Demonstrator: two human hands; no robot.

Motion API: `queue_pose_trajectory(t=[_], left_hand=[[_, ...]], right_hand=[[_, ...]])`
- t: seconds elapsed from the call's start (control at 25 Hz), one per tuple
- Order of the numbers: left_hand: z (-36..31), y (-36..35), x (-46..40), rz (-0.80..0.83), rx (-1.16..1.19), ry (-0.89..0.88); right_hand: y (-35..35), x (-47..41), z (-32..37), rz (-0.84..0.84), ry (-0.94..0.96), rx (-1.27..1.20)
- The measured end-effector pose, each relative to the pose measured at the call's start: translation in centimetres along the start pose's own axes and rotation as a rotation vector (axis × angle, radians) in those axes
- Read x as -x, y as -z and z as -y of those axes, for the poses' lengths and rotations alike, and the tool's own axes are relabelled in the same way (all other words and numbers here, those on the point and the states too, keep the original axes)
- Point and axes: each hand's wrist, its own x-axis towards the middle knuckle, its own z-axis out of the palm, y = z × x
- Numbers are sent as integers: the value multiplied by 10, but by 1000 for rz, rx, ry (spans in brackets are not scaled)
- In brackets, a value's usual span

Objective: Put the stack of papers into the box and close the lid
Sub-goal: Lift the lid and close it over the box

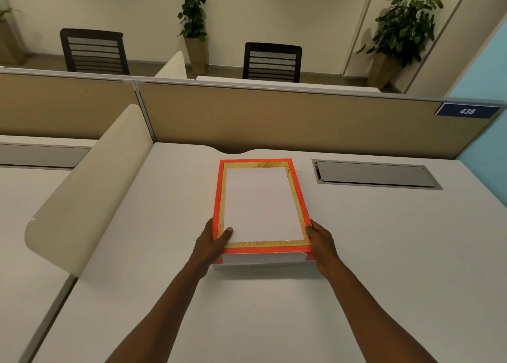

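Observation:
An orange box (219, 192) with a gold-patterned inner border stands in the middle of the white desk (384, 253). A white stack of papers (260, 203) lies flat within that gold border; I cannot tell whether it rests on the lid or inside the box. My left hand (212, 243) grips the box's near left corner, with its thumb pressed on the papers' near left corner. My right hand (321, 244) holds the near right corner from the side, fingers against the box wall. The box's near face is white with orange corners.
A grey cable hatch (375, 175) is set into the desk to the right of the box. A tan partition (274, 116) runs behind the desk and a rounded beige divider (90, 187) stands at the left. Chairs and potted plants are beyond the partition.

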Motion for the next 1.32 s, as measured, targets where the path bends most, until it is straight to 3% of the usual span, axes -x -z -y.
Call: queue_pose_trajectory(t=[0.48, 0.68, 0.88, 1.32], left_hand=[[12, -8, 3, -28, -25, -23], [2, 7, -19, -76, 19, 26], [-11, 9, -46, -9, 64, -11], [-20, -2, -80, -81, -32, -74]], right_hand=[[-3, 6, -16, -25, -33, 49], [3, -9, -3, -71, 6, 253], [-5, -25, 18, 60, 90, 460], [-15, -66, 25, 32, 202, 523]])
